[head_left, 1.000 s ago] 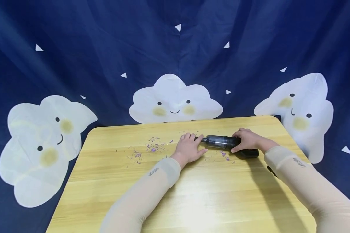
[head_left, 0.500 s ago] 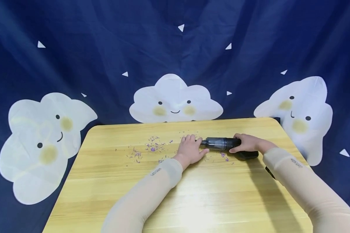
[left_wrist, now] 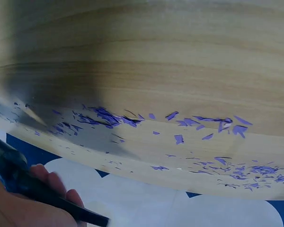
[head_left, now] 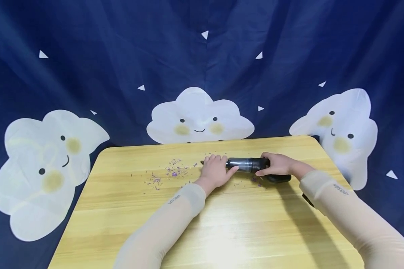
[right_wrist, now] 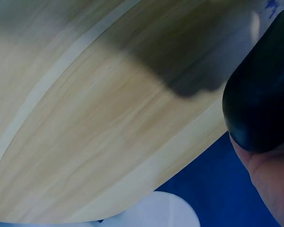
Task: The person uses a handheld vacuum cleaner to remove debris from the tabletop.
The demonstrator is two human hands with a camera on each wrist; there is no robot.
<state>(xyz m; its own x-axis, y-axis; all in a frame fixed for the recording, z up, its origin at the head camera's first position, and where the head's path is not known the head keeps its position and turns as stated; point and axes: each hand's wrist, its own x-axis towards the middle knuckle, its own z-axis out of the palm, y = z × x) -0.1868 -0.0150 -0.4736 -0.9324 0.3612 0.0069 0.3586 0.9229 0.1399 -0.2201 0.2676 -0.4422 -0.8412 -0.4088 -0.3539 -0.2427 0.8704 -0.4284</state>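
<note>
A black handheld vacuum cleaner (head_left: 243,164) with a clear dust cup lies sideways above the far half of the table, its narrow nozzle (left_wrist: 92,218) pointing left. My left hand (head_left: 215,172) grips the nozzle end, and the dark tip pokes out past the fingers. At the other end my right hand (head_left: 278,164) holds the body from above, just behind the clear cup. The rounded black handle end (right_wrist: 260,85) fills the right side of the right wrist view. Purple scraps (left_wrist: 106,116) are strewn on the wood around and below the vacuum.
The pale wooden table (head_left: 121,224) has rounded far corners. More purple scraps (head_left: 174,173) lie left of the left hand. A dark blue curtain (head_left: 175,45) with white clouds hangs right behind the far edge. A strong shadow falls beneath the right arm.
The vacuum and right hand have shifted left toward the left hand. The nozzle tip now shows beyond the left fingers, which have closed around it.
</note>
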